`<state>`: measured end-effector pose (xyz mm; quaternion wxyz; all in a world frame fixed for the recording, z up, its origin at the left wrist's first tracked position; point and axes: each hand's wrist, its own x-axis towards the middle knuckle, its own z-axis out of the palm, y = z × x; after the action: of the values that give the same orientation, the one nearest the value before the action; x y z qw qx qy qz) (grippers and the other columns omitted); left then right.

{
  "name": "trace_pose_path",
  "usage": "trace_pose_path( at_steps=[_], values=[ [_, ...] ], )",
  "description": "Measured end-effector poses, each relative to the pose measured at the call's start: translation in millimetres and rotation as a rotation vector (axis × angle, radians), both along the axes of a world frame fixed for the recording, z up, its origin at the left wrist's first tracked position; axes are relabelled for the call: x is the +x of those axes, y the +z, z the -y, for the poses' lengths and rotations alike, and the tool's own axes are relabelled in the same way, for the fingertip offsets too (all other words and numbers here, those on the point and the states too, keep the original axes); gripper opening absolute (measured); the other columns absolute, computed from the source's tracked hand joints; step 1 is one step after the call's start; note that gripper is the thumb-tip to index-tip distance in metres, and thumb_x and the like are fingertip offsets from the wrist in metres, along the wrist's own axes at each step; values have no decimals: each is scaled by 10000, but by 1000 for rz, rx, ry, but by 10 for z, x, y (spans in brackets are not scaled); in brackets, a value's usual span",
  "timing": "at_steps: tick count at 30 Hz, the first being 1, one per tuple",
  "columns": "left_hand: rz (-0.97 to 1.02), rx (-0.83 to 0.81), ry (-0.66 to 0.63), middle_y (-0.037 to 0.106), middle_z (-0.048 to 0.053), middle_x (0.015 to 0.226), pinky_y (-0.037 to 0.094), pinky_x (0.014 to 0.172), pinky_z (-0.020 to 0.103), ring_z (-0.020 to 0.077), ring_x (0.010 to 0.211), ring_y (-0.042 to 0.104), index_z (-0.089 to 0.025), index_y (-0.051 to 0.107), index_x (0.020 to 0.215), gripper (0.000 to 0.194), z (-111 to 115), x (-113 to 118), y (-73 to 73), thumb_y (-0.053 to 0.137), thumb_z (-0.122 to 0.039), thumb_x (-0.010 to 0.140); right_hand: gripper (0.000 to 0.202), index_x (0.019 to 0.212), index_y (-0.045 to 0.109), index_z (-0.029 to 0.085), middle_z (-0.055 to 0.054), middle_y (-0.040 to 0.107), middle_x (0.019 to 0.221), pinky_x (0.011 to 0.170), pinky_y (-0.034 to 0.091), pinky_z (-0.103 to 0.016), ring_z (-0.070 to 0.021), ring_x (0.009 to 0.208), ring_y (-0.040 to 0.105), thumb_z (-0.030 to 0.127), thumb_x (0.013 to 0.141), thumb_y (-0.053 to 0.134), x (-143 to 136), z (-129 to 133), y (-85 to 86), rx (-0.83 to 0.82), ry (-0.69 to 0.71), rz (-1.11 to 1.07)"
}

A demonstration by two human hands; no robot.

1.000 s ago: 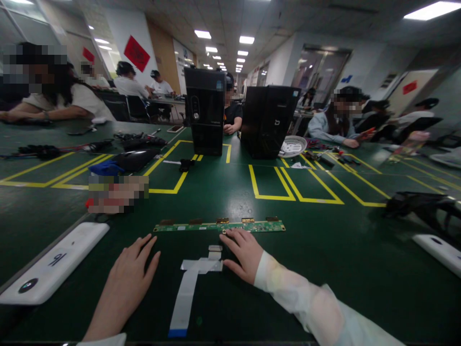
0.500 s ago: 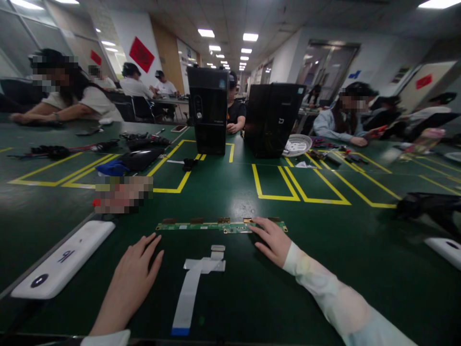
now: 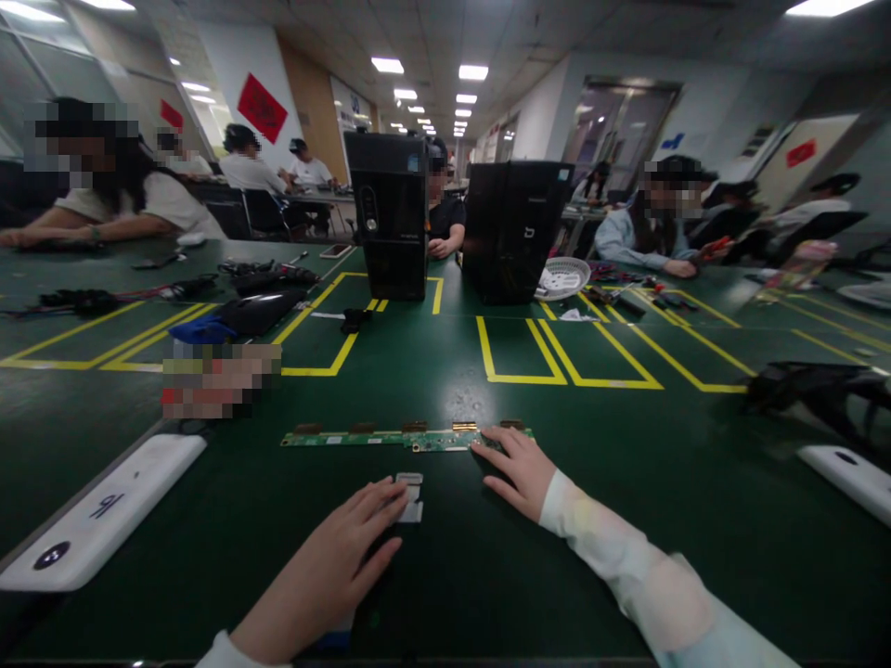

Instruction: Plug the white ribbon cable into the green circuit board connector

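Observation:
A long, thin green circuit board [image 3: 372,439] with brown and gold tabs along its far edge lies across the table in front of me. My right hand [image 3: 519,471] rests at the board's right end, fingers spread and fingertips on it. Nearer to me, my left hand [image 3: 348,547] reaches over a flat white ribbon cable [image 3: 412,510], palm down with the thumb apart. The fingers cover most of the cable; its connector end shows beyond the fingertips and a blue end peeks out below the palm. Whether the left fingers touch the cable, I cannot tell.
A white power bank-like device [image 3: 104,510] lies at left, near a blurred-out object [image 3: 223,378]. Two black computer towers [image 3: 387,218] stand at the back, with a white basket [image 3: 562,276] beside them. Tangled cables, tools and yellow tape outlines mark the green table. Several people sit around.
My left hand has moved right, from the board's left end to over the ribbon cable, covering it. My right hand stays on the board. The view has turned slightly right.

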<state>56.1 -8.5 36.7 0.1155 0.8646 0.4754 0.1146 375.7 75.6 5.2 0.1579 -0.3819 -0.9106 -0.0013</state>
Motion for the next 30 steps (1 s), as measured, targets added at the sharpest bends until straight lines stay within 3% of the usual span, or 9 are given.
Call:
trace_pose_path(
  at_steps=[6, 9, 16, 20, 30],
  values=[
    [-40, -96, -71, 329, 22, 1552, 380, 1103, 458, 237, 1399, 355, -330, 260, 1493, 577, -8, 226, 101, 420, -449, 951, 497, 1371, 523, 218, -147, 490, 1377, 1025, 396, -535, -313, 1260, 425, 463, 951, 420, -17, 6, -12, 7, -16, 5],
    [-38, -104, -97, 310, 61, 1558, 389, 1100, 448, 244, 1402, 346, -277, 267, 1498, 620, -11, 416, 120, 425, -492, 940, 496, 1370, 525, 213, -150, 487, 1376, 1027, 393, -527, -310, 1255, 424, 461, 950, 429, -24, 5, 1, 1, -11, 1],
    [-13, 16, -23, 377, 130, 1519, 402, 1087, 480, 279, 1385, 376, -191, 323, 1483, 654, -83, 802, -33, 398, -543, 936, 501, 1384, 508, 224, -147, 477, 1386, 1030, 390, -516, -300, 1264, 418, 448, 938, 464, -25, -2, -4, -18, -20, 11],
    [-23, 56, 7, 397, 149, 1504, 402, 1084, 491, 290, 1380, 383, -161, 359, 1464, 660, -96, 886, -90, 380, -555, 935, 497, 1386, 505, 227, -144, 474, 1392, 1030, 390, -524, -304, 1268, 414, 436, 936, 465, -21, 0, -12, -19, -16, 6],
    [-31, 69, 27, 406, 164, 1495, 408, 1079, 497, 303, 1376, 387, -121, 383, 1441, 672, -93, 948, -62, 381, -557, 930, 497, 1380, 513, 235, -139, 478, 1389, 1017, 397, -537, -317, 1261, 416, 441, 929, 470, -25, 11, 0, -21, -32, 3]
  ],
)
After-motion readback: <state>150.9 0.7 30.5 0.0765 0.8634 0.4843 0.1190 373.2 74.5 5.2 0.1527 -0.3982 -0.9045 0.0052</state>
